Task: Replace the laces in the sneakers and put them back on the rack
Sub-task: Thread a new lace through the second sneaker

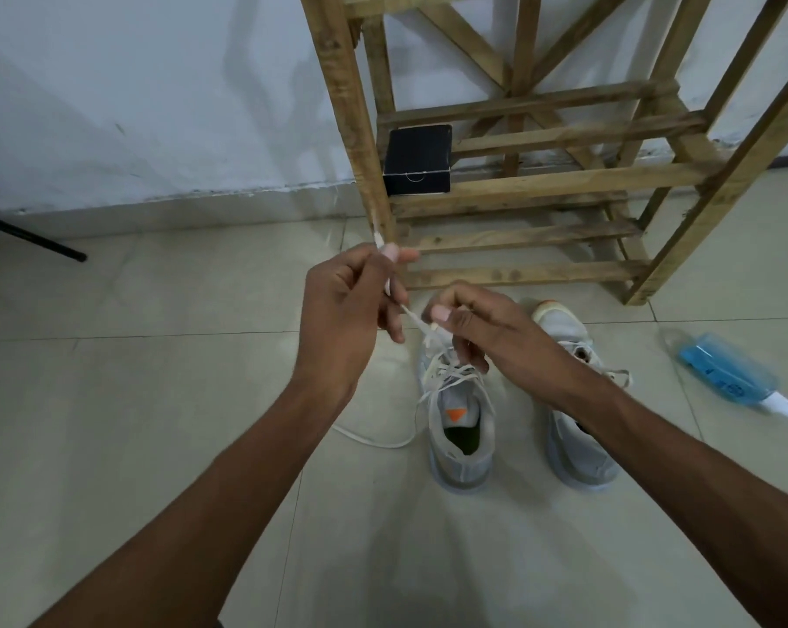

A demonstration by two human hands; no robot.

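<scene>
Head view: I see my left hand [342, 310] and right hand [492, 330] both pinching the white lace [414, 320] above the left grey sneaker [462, 430].

Rough, unvarnished wood in the rack [537, 183]; smooth, faintly glossy tile across the floor [156, 401]. Grey knit cloth on the sneakers [462, 446], pale rubbery soles, a flat woven cloth lace [415, 320]. Matt black cardboard for the box [417, 158], translucent blue plastic for the spray bottle [723, 373], matt scuffed paint on the wall [134, 106].
</scene>
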